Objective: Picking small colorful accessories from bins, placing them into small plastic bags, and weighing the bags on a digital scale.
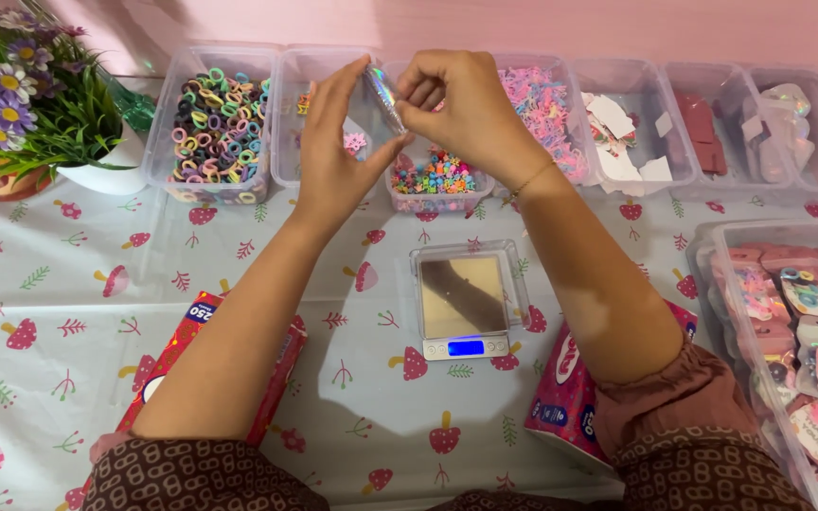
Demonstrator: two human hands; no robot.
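Both hands are raised over the far row of clear bins, at roughly 12 o'clock from the small digital scale (464,301).

A small shiny packet (385,97), seen nearly edge-on, sits between the two hands. Its long axis runs from about 11 o'clock at the upper end to 5 o'clock at the lower end, tilted slightly off vertical in view. The upper end points toward the back wall; the lower end points down toward the bin of mixed coloured beads (435,177).

The left hand (333,142) is closed on the packet from its 9 o'clock side, fingers extended along the packet's upper edge and thumb at the lower end. The right hand (466,109) meets it from the 3 o'clock side, fingers curled and pinching at the packet's upper half. Both hands touch the packet; neither is clearly nearer. Whether the packet is open or sealed cannot be told.

Surroundings: a bin of coloured hair loops (215,128) lies at 9 o'clock from the hands, a bin of pale pink and blue pieces (543,104) at 3 o'clock. A potted plant with purple flowers (21,90) stands at far left. Two red tissue packs (186,331) flank the scale beneath the forearms. The scale's platform is bare.
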